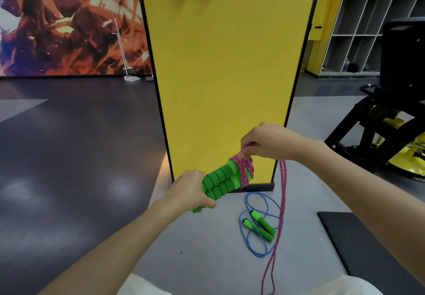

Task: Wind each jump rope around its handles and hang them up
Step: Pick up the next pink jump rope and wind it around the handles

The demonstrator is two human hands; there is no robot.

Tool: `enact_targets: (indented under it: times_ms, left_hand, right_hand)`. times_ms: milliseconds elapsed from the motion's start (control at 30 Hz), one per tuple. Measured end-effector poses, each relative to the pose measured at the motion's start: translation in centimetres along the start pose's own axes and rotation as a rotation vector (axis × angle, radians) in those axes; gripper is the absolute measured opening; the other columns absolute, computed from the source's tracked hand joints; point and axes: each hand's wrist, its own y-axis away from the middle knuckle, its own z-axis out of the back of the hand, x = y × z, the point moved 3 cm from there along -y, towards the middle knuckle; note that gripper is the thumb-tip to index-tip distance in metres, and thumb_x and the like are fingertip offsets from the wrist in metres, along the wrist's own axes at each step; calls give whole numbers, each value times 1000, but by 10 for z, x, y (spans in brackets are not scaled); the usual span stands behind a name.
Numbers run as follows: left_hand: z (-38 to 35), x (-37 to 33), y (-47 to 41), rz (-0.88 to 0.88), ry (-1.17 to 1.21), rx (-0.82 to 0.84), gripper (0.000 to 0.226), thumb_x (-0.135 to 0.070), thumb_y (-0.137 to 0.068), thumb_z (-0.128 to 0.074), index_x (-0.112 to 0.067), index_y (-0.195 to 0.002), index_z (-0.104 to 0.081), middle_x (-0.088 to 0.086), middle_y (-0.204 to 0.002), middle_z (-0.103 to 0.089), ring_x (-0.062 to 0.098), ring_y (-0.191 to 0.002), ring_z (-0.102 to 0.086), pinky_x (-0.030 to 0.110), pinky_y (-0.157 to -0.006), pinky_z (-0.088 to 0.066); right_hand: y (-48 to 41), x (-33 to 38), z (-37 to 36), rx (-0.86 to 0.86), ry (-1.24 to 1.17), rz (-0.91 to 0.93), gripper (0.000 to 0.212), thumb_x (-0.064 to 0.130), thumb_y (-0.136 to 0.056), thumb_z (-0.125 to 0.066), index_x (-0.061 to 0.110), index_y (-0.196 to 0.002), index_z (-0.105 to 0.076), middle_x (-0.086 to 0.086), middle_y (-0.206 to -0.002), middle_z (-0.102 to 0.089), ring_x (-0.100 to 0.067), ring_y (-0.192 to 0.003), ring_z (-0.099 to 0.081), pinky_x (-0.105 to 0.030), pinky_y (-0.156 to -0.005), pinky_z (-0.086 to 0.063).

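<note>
While left hand (pixel 193 189) fingers clamp green handles (pixel 220 183), right hand (pixel 266 142) fingers pinch pink rope (pixel 243 171) above.

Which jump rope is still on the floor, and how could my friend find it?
Find the tall yellow board and look at the grey floor just in front of its foot. A blue jump rope lies there in loose loops with two green handles. Unlike the pink rope in the hands, it isn't wound or held.
</note>
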Motion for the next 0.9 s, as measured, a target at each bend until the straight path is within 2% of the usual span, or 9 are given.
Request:
enact_targets:
  times_ms: [67, 200, 433, 567, 667, 733, 767, 833, 900]
  left_hand:
    - [0, -6, 2, -41, -49, 32, 26, -14, -60, -76, -11, -67, -51, 3, -56, -59, 18, -46, -64, 31, -44, -47]
    - [1, -7, 4, -115, -79, 77, 28, -17, -59, -76, -5, -74, -54, 12, -64, -63, 20, -53, -69, 42, -50, -54]
    - [8, -2, 8, -222, -128, 93, 34, -28, -66, -81, -10, -75, -54, 9, -65, -66, 13, -51, -66, 32, -48, -48]
    - [6, -5, 12, -278, -85, 117, 32, -30, -65, -83, -15, -78, -58, 7, -68, -69, 14, -55, -67, 36, -52, -52]
    - [7, -13, 16, -271, 32, 120, 31, -24, -66, -84, -11, -83, -63, 7, -70, -71, 15, -56, -68, 38, -54, -55]
    - [10, -17, 18, -252, 146, 119, 27, -18, -66, -85, -10, -83, -65, 7, -69, -71, 18, -57, -68, 36, -53, -55]
    - [12, -18, 18, -242, 202, 116, 25, -14, -66, -85, -10, -82, -65, 7, -67, -70, 19, -57, -67, 34, -53, -54]
    - [13, -20, 19, -231, 296, 115, 24, -11, -66, -84, -10, -80, -65, 8, -68, -70, 21, -57, -67, 34, -54, -54]
    - [13, -23, 19, -229, 377, 120, 25, -8, -66, -84, -8, -81, -65, 8, -70, -69, 21, -57, -66, 35, -56, -54]
  right_hand:
    - [-6, 2, -2, 16, -18, 41, 33, 44, -91, -55, 18, -73, -67, 3, -59, -58, -15, -57, -49, -31, -52, -37]
    - [-16, 1, -9, 61, -80, 45, 32, 43, -91, -56, 19, -71, -64, 7, -54, -50, -14, -52, -42, -25, -49, -30]
    - [-23, -12, -30, 214, -373, -7, 26, 37, -91, -57, 19, -73, -63, 6, -57, -46, -3, -47, -39, -16, -48, -32]
    - [-20, -21, -48, 276, -625, -40, 30, 36, -90, -60, 9, -77, -62, -1, -58, -40, -13, -49, -34, -26, -52, -30]
    - [-15, -26, -61, 300, -889, -44, 27, 30, -94, -55, 4, -87, -57, -7, -68, -53, -19, -61, -48, -27, -63, -40]
    - [-9, -27, -68, 347, -1117, -44, 16, 14, -100, -44, 5, -89, -52, 2, -67, -58, -9, -59, -56, -19, -62, -46]
    - [-8, -30, -73, 353, -1206, -37, 15, 10, -100, -42, 4, -91, -52, 1, -72, -60, -8, -62, -58, -20, -64, -49]
    - [-3, -31, -84, 330, -1367, -68, 13, 6, -97, -46, 1, -95, -58, -7, -84, -66, -15, -74, -65, -29, -73, -55]
    - [1, -25, -90, 283, -1551, -131, 14, 5, -90, -49, 2, -93, -62, -8, -84, -71, -17, -76, -69, -27, -71, -57]
